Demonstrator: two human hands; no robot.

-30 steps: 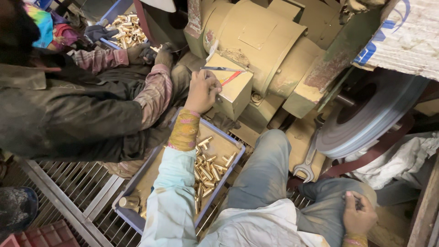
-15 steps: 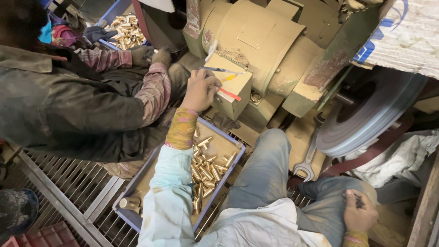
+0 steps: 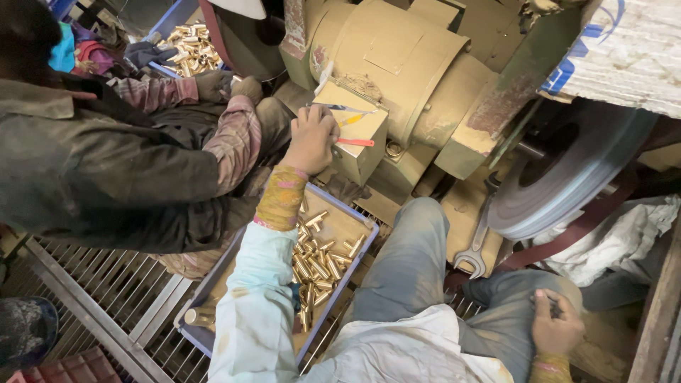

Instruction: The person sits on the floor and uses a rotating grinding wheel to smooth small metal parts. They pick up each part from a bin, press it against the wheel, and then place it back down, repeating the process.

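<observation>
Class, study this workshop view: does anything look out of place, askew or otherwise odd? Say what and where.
A spanner lies loose on the dusty machine base beside the wheel, and small tools sit askew on the box by the left hand. The brass pieces lie jumbled in their tray.

The left hand point(image 3: 310, 138) is raised against a tan box-shaped housing point(image 3: 352, 135) on the front of a large dust-coated machine point(image 3: 397, 64), fingers closed around thin tools: a red-handled tool point(image 3: 355, 142) projects to the right, and a blue-and-yellow one point(image 3: 347, 111) lies across the top of the housing. Below the left forearm, a blue tray point(image 3: 213, 280) holds a scatter of short brass cylinders point(image 3: 319, 266) and rests on a metal grating point(image 3: 99, 284). The right hand point(image 3: 557, 325) rests on the right knee, curled around a small dark object that cannot be identified. A spanner point(image 3: 477, 245) lies beside a large grey wheel point(image 3: 567, 174). A co-worker in a dark jacket point(image 3: 92, 170) sits to the left, near a second tray of brass parts point(image 3: 188, 46).
</observation>
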